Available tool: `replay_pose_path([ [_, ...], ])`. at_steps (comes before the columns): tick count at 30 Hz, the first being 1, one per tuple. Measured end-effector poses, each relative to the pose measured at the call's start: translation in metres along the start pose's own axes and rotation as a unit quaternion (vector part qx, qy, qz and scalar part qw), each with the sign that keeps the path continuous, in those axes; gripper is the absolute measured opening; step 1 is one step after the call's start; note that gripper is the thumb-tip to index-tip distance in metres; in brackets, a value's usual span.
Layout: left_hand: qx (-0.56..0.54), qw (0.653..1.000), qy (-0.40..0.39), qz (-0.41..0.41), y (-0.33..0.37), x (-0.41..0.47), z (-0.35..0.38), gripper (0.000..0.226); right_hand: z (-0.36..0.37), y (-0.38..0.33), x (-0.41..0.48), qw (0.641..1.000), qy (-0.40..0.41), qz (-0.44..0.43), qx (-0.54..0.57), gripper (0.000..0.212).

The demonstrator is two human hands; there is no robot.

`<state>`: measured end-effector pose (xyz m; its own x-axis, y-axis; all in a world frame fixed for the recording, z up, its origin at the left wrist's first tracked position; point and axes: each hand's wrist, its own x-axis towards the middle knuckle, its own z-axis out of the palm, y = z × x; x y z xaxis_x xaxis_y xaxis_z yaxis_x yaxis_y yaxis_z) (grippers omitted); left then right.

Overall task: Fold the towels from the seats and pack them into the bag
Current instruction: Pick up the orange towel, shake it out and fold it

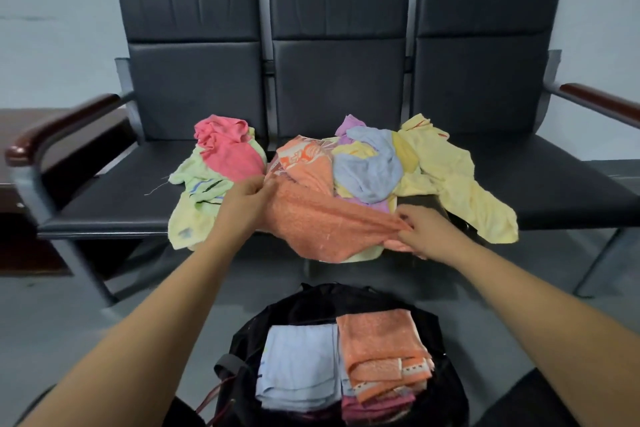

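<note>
Pinching the orange towel (322, 222) at 10 o'clock with the curled left hand (244, 206). Clutching its 4 o'clock end in the right hand (424, 236), fingers clenched on cloth.

bare left hand (242, 206), bare right hand (420, 234)

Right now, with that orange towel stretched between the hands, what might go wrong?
Pulling the orange towel, gripped by left hand and right hand, could drag the light blue towel beside it off the seats. The yellow towel already overhangs the seats' front edge and might slide off.
</note>
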<state>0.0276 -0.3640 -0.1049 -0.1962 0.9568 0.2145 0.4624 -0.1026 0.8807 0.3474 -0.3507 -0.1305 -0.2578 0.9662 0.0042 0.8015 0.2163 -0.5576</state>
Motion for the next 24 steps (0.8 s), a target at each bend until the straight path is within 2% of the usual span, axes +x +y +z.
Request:
replay_pose_path([
  [3,0.016,1.000,-0.004,0.007,0.009,-0.007,0.000,0.032,-0.016,0.001,-0.004,0.995,0.054,0.048,-0.067,0.022],
  [6,0.027,0.998,0.049,0.007,0.033,0.003,-0.015,0.030,-0.045,-0.021,-0.004,0.986,0.112,0.086,-0.088,0.024],
  [7,0.059,0.996,0.059,0.013,0.048,0.008,-0.022,0.032,-0.055,-0.030,-0.004,0.988,0.113,0.098,-0.026,0.024],
  [8,0.098,0.993,0.064,0.020,0.065,0.012,-0.028,0.034,-0.064,-0.038,-0.002,0.983,0.112,0.115,0.083,0.025],
  [10,0.148,0.986,0.073,0.031,0.096,0.022,-0.039,0.038,-0.087,-0.058,0.000,0.925,0.127,0.119,0.337,0.028],
  [12,0.125,0.988,0.081,0.047,0.134,0.029,-0.055,0.038,-0.118,-0.086,0.000,0.867,0.177,0.068,0.460,0.025],
  [13,0.067,0.993,0.082,0.061,0.151,0.033,-0.063,0.037,-0.136,-0.102,-0.002,0.851,0.205,0.033,0.483,0.024],
  [15,-0.165,0.982,0.053,0.070,0.189,0.039,-0.081,0.030,-0.175,-0.134,-0.008,0.804,0.234,-0.057,0.544,0.022],
  [17,-0.373,0.926,0.018,0.062,0.219,0.043,-0.103,0.026,-0.212,-0.154,-0.018,0.736,0.172,-0.177,0.631,0.017],
  [18,-0.402,0.913,0.013,0.064,0.229,0.046,-0.113,0.028,-0.226,-0.159,-0.021,0.717,0.133,-0.217,0.649,0.016],
  [19,-0.371,0.926,0.023,0.068,0.233,0.052,-0.121,0.029,-0.235,-0.160,-0.024,0.719,0.106,-0.226,0.649,0.014],
  [20,-0.289,0.954,0.043,0.071,0.234,0.057,-0.127,0.030,-0.241,-0.157,-0.023,0.746,0.110,-0.203,0.624,0.011],
  [21,-0.182,0.978,0.070,0.069,0.233,0.060,-0.131,0.031,-0.245,-0.153,-0.022,0.789,0.139,-0.159,0.578,0.010],
  [23,-0.013,0.988,0.134,0.083,0.230,0.059,-0.131,0.031,-0.246,-0.150,-0.022,0.873,0.200,-0.065,0.440,0.013],
  [24,0.025,0.984,0.149,0.098,0.231,0.055,-0.129,0.034,-0.247,-0.150,-0.021,0.893,0.219,-0.039,0.391,0.015],
])
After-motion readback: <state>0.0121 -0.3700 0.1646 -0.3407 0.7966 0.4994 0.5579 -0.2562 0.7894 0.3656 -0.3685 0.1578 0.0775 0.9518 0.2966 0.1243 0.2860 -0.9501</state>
